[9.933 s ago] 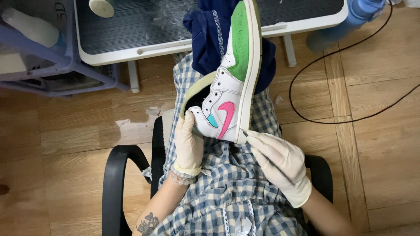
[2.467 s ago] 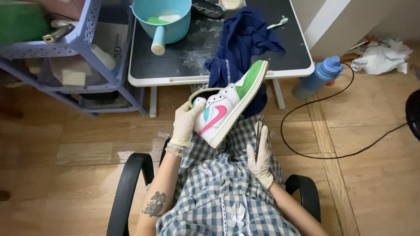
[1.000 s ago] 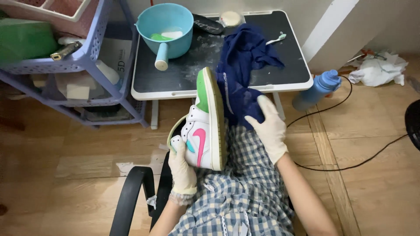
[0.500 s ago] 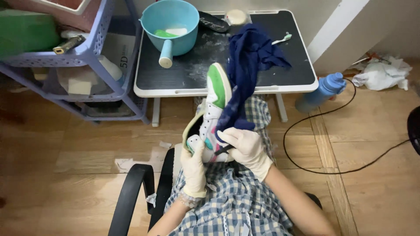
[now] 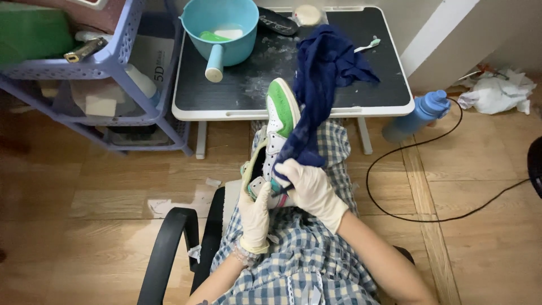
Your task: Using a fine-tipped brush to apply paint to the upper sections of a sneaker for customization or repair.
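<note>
Head view: left hand (image 5: 255,217) grips sneaker (image 5: 275,135); right hand (image 5: 312,189) apparently clutches navy cloth (image 5: 322,79).

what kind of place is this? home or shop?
Likely a home corner or small informal shoe-cleaning station: low black-topped white table holding a teal plastic scoop bowl and toothbrush, lavender plastic shelf cart, wooden plank floor. Gloved hands hold a green-and-white sneaker with a navy cloth.

Low table (image 5: 293,111) close ahead
</note>
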